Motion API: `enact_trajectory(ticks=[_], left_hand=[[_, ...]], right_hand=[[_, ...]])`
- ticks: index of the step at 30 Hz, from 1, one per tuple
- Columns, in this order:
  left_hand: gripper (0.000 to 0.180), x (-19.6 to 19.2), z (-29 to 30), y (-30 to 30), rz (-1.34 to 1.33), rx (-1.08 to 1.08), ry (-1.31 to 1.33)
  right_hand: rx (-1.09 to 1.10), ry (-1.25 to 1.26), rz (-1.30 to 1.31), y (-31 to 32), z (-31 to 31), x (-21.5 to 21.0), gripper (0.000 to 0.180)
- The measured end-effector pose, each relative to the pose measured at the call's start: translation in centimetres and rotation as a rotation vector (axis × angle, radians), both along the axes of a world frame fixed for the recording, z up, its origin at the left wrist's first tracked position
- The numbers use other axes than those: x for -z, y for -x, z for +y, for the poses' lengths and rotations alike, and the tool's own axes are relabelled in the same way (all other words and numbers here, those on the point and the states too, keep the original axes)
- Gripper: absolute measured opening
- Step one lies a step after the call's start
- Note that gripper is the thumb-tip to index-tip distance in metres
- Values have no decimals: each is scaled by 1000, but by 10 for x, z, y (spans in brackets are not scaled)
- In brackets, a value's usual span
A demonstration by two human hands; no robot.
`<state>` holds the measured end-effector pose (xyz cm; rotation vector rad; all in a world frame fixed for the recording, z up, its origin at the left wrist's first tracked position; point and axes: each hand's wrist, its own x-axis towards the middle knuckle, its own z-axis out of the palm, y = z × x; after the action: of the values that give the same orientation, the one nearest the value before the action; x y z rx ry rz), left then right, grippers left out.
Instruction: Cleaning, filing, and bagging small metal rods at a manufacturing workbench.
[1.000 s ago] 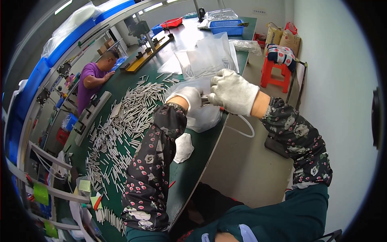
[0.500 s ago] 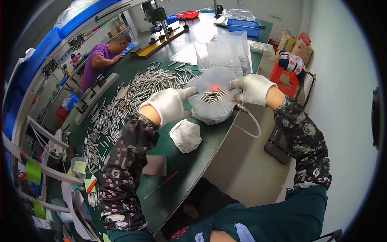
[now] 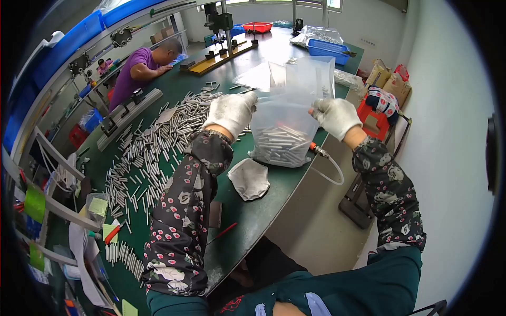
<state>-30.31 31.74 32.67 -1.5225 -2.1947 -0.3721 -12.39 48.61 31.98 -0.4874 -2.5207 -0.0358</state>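
Observation:
A translucent plastic bag (image 3: 282, 114) stands upright on the green table, its lower half filled with short metal pins (image 3: 282, 142). My left hand (image 3: 231, 114), in a white glove, pinches the bag's upper left edge. At the upper right edge, the gloved fingers of my right hand (image 3: 337, 118) are closed on the plastic. Between the two hands the bag's top is pulled out flat and wide. A large heap of loose metal pins (image 3: 179, 124) spreads over the table left of the bag. In front of the bag lies a crumpled white cloth (image 3: 249, 179).
Other translucent bags (image 3: 313, 73) stand behind. An air hose (image 3: 337, 171) with an orange fitting hangs at the table's right edge. A thin red tool (image 3: 225, 230) lies near a brown block (image 3: 215, 214). A person in purple (image 3: 134, 73) leans over the far left side.
The bag's open mouth has been drawn closed and its top straightened upward. Both hands have shifted to its upper edges, the left hand moving up and right. The white cloth now looks flatter.

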Motion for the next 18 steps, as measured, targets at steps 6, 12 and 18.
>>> enact_trajectory(ticks=[6,12,18], left_hand=[[13,3,12,1,38,26,-43],[13,13,-2,-6,62,144,-188],[29,27,-35,-21,-74,278,-244]], right_hand=[[-5,-56,45,-3,8,3,19],[-196,185,252,-23,-10,27,17],[-388,803,502,-63,5,68,69]])
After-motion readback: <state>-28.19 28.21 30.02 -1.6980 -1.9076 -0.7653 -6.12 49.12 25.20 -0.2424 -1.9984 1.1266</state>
